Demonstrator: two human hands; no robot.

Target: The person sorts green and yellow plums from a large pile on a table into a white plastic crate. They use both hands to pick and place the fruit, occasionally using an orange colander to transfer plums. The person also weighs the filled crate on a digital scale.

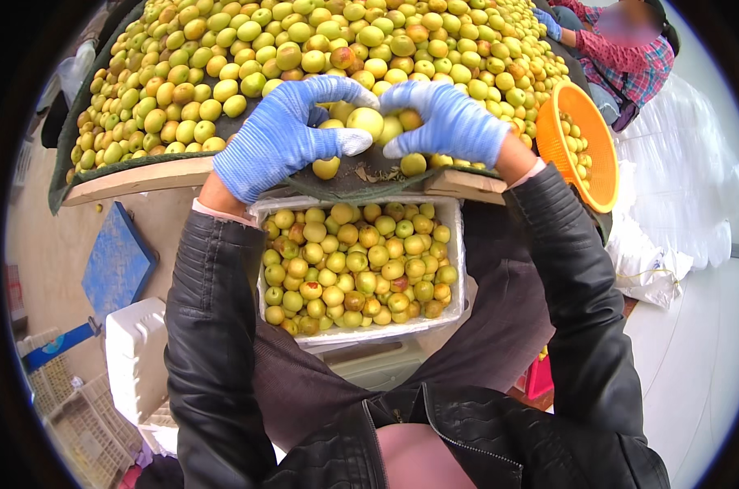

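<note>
My left hand (284, 128), in a blue knit glove with pale fingertips, curls around several yellow-green jujubes (366, 122) at the near edge of a large heap. Facing it, my right hand (446, 119) in a matching glove has its thumb and fingers around more jujubes (410, 120). The fingertips of both hands almost meet above the fruit. Behind them the heap of jujubes (308, 36) covers a table lined with dark cloth. Directly below my hands, between my knees, stands a white foam box (458, 269) filled with jujubes (357, 263), some with brown or red patches.
A wooden rail (143, 179) edges the table. On the right an orange plastic basket (605, 159) holds jujubes, and beyond it sits a co-worker (626, 55) wearing blue gloves. At left are a blue board (119, 257), a white foam container (134, 360) and plastic crates (94, 422).
</note>
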